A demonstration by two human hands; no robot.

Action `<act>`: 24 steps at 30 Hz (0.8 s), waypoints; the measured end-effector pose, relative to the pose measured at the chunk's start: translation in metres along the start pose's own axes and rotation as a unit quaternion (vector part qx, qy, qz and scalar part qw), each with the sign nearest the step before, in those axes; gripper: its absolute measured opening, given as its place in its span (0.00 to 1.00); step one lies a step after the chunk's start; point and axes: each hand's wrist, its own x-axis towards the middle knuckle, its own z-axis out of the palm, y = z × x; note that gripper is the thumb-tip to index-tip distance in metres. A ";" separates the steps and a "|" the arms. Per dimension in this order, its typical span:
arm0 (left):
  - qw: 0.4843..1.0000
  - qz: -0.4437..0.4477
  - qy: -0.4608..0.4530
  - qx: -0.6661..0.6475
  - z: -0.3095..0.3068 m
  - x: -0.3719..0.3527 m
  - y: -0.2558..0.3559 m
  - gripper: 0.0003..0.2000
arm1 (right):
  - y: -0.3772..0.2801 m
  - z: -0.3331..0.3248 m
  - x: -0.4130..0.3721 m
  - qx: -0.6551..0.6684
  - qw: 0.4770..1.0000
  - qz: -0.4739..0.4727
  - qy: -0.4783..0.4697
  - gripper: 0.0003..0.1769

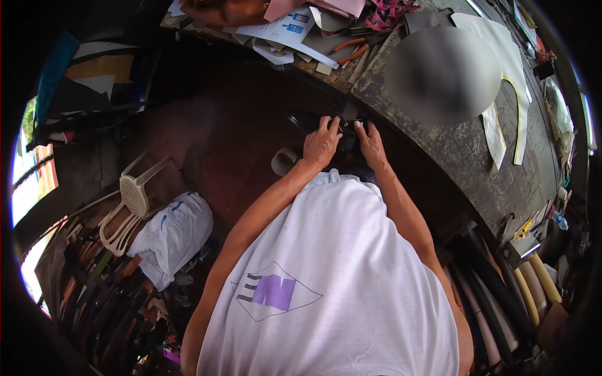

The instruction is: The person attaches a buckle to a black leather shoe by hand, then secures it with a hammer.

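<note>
Head view: the person's two bare arms run up from a white shirt to the middle of the frame, where both hands meet at the near edge of the dark, stained counter. The left hand has its fingers curled over a glossy black shoe, which sits just above the hands against the counter edge, its shiny end poking out to the left. The right hand is just beside the left, with its fingers bent down onto the same shoe; how far they wrap around it is hidden.

A roll of tape lies just left of and below the left wrist. Orange-handled pliers lie on the counter above the hands, near printed paper sheets. Pale cut pattern pieces lie at the upper right. A white plastic chair and a white bag are on the floor at the left. Rolls of material are stacked at the lower right.
</note>
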 end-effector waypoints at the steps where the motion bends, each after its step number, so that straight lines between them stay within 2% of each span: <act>1: 1.000 0.001 0.001 0.004 0.001 0.000 -0.001 0.23 | 0.000 0.000 0.000 -0.003 1.000 0.001 0.000 0.35; 4: 1.000 0.005 0.002 0.012 0.001 0.000 -0.001 0.23 | 0.012 -0.001 0.007 -0.014 1.000 -0.014 -0.016 0.36; 7: 1.000 0.007 -0.002 0.017 -0.001 0.000 0.000 0.23 | 0.012 -0.002 0.005 -0.067 0.998 0.009 0.011 0.38; 10: 1.000 0.004 -0.009 0.025 -0.001 0.001 0.000 0.23 | 0.006 -0.002 0.005 -0.039 0.999 0.006 -0.005 0.40; 15: 1.000 0.004 -0.008 0.021 -0.001 0.000 0.000 0.23 | 0.035 -0.002 0.017 -0.014 0.999 0.016 -0.031 0.40; 19: 0.999 0.022 0.012 0.028 0.005 0.000 -0.003 0.22 | 0.028 -0.002 0.013 -0.050 0.998 0.009 -0.020 0.40; 24: 0.999 0.026 0.022 0.025 0.007 0.000 -0.003 0.23 | 0.006 -0.007 0.007 -0.100 0.993 0.032 -0.051 0.39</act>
